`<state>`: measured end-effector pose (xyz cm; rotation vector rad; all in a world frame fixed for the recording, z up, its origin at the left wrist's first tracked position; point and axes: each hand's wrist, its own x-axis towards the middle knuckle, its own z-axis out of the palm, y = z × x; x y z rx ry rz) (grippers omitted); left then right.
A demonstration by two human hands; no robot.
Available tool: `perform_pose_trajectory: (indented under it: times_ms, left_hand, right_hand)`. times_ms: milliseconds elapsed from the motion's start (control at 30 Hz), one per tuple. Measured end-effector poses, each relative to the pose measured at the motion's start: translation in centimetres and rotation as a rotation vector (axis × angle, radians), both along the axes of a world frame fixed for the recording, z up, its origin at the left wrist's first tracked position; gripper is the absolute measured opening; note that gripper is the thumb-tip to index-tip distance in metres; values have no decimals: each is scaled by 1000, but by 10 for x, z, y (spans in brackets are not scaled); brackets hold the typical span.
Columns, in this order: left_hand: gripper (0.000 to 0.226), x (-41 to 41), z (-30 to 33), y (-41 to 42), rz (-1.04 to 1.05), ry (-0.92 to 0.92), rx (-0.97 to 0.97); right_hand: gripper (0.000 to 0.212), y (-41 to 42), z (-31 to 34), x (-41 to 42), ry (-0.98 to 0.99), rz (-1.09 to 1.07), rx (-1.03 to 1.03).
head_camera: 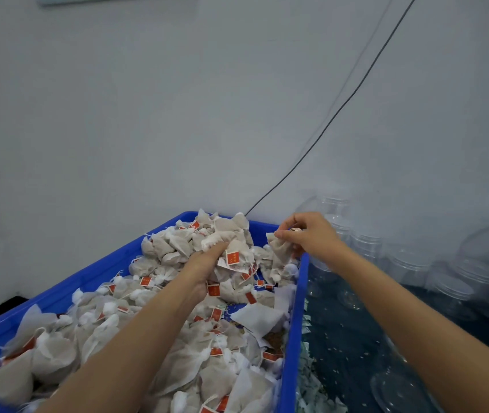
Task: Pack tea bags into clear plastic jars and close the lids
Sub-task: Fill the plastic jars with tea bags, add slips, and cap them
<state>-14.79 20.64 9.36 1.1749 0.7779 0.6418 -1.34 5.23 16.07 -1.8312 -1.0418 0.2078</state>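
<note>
Head cam, fwd-down, close over crate [58,296].

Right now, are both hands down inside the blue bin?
No: the left hand digs into the tea bags in the blue bin, while the right hand holds bags above its rim.

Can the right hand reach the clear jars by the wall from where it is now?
Probably yes. The right hand is over the blue crate's right rim, and the clear jars stand just beyond with nothing between, though it already pinches tea bags.

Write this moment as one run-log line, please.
left hand: digging in tea bags | right hand: pinching tea bag | blue crate: full
</note>
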Motion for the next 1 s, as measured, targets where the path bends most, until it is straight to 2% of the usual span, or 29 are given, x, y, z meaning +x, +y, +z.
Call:
perform_pose_trajectory:
  times_ms: [67, 167, 300, 467, 533, 600, 767, 833, 933, 1000]
  left_hand:
    - [30, 3, 8, -9, -3, -35, -4]
    - [26, 11, 20, -30, -13, -67, -50]
    - [21, 23, 36, -74, -90, -90, -130]
    - [28, 45, 49, -125, -274, -166, -298]
    - [33, 55, 51, -143, -362, -189, -319]
    - [31, 61, 50, -157, -350, -193, -318]
    - [22, 59, 45, -162, -235, -218, -274]
    - [20, 52, 45, -153, -116, -207, -226]
    - [29, 40, 43, -136, 31, -83, -132]
    - [38, 34, 40, -132, 22, -87, -162]
  right_hand:
    - [2, -28, 9, 3, 112, 46, 50]
    - [6, -72, 16, 11, 177, 45, 96]
    - [7, -130, 19, 24, 146, -33, 140]
    - [2, -185, 7, 38, 119, -156, 161]
    - [6, -197, -4, 42, 95, -176, 113]
    - [7, -203, -15, 46, 53, -190, 61]
    - [8, -203, -38, 48, -50, -185, -101]
    - [7, -201, -42, 49, -92, -172, -206]
    - [7, -198, -45, 48, -289, -176, -496]
    - [12, -188, -43, 39, -458, -232, -475]
